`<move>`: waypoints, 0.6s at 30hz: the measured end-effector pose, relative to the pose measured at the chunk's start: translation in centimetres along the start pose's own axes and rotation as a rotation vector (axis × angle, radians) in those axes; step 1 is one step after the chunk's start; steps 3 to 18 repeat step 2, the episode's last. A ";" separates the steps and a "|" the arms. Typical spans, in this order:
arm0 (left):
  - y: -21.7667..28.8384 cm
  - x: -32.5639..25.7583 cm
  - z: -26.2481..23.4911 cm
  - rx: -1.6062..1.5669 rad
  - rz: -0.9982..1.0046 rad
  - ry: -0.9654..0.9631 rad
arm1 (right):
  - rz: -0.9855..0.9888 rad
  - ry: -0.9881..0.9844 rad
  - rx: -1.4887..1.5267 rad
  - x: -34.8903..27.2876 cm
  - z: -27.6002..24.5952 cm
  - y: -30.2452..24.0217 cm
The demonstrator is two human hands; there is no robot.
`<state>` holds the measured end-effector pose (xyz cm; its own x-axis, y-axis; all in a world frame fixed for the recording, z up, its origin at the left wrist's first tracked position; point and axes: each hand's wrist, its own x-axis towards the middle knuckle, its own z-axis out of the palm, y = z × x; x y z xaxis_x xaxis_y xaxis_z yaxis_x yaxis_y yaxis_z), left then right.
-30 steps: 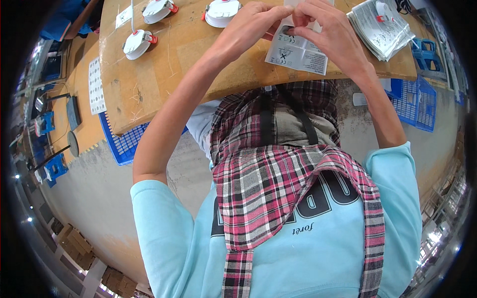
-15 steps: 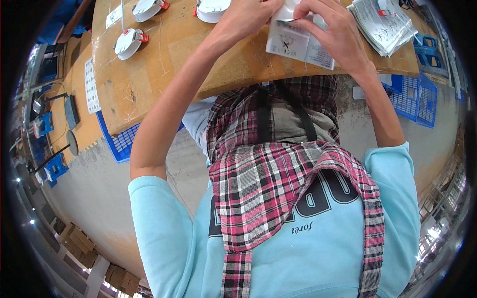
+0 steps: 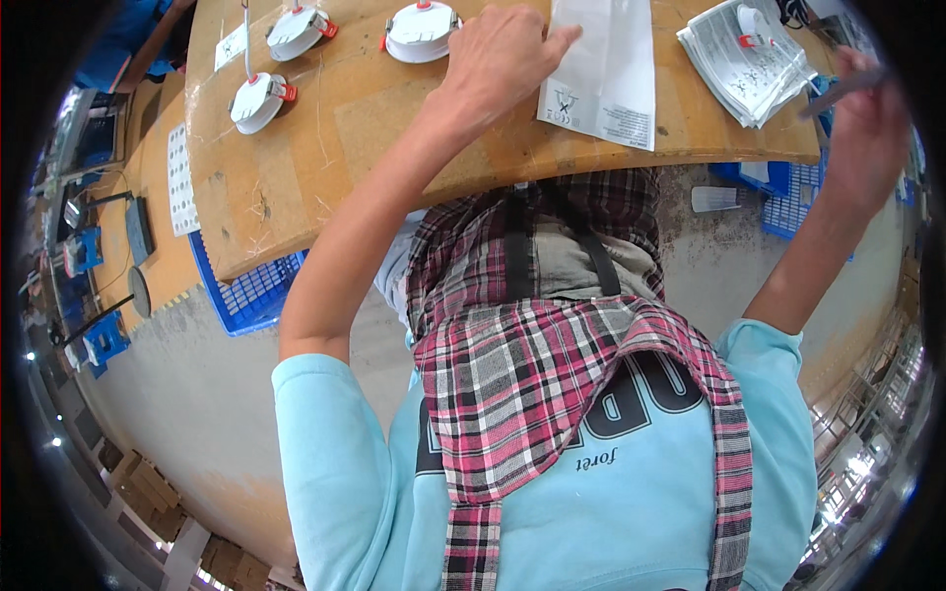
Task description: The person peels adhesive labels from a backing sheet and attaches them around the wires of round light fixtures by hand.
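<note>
- Near the far left corner of the scratched brown wooden table (image 3: 296, 187) lie two round white lamp parts with red clips (image 3: 258, 101), one beside the other. The hands are well apart from them.
- A third round white lamp part with a red clip (image 3: 422, 30) lies at the far edge of the table, just left of the left hand (image 3: 503, 59).
- The left hand lies flat on the table, palm down. Its fingers (image 3: 552, 41) point right and touch the left edge of the flat white paper bag with small black print (image 3: 606, 69). The hand presses the bag and does not grip it.
- The white bag lies near the middle of the table. Its long side runs from the far edge to the near edge, and its printed end hangs close to the near edge.
- The left hand is much nearer to the bag than the right hand is. The bag lies just to the right of the left hand.
- A stack of folded white paper sheets with black print (image 3: 744, 64) lies near the far right corner of the table, between the bag and the right hand.
- The right hand (image 3: 867, 128) is up in the air past the right edge of the table, well apart from the left hand. It pinches a thin grey stick-like thing (image 3: 838, 89). The picture is blurry there, so I cannot tell what this thing is.
- Blue plastic crates (image 3: 251, 291) stand on the floor under the table.
</note>
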<state>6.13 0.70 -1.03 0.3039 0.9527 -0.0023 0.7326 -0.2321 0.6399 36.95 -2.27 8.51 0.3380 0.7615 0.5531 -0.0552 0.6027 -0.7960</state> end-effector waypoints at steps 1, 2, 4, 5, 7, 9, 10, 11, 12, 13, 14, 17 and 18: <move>0.4 -0.2 -0.5 0.035 -0.006 -0.029 | 0.121 -0.172 -0.095 0.3 -1.4 0.6; 0.8 -0.3 -1.2 0.073 -0.010 -0.055 | 0.239 -0.341 -0.189 0.4 -2.3 1.3; 0.8 -0.3 -1.2 0.073 -0.010 -0.055 | 0.239 -0.341 -0.189 0.4 -2.3 1.3; 0.8 -0.3 -1.2 0.073 -0.010 -0.055 | 0.239 -0.341 -0.189 0.4 -2.3 1.3; 0.8 -0.3 -1.2 0.073 -0.010 -0.055 | 0.239 -0.341 -0.189 0.4 -2.3 1.3; 0.8 -0.3 -1.2 0.073 -0.010 -0.055 | 0.239 -0.341 -0.189 0.4 -2.3 1.3; 0.8 -0.3 -1.2 0.073 -0.010 -0.055 | 0.239 -0.341 -0.189 0.4 -2.3 1.3; 0.8 -0.3 -1.2 0.073 -0.010 -0.055 | 0.239 -0.341 -0.189 0.4 -2.3 1.3; 0.8 -0.3 -1.2 0.073 -0.010 -0.055 | 0.239 -0.341 -0.189 0.4 -2.3 1.3; 0.8 -0.3 -1.2 0.073 -0.010 -0.055 | 0.239 -0.341 -0.189 0.4 -2.3 1.3; 0.8 -0.3 -1.2 0.073 -0.010 -0.055 | 0.239 -0.341 -0.189 0.4 -2.3 1.3; 0.8 -0.3 -1.2 0.073 -0.010 -0.055 | 0.239 -0.341 -0.189 0.4 -2.3 1.3; 0.8 -0.3 -1.2 0.073 -0.010 -0.055 | 0.239 -0.341 -0.189 0.4 -2.3 1.3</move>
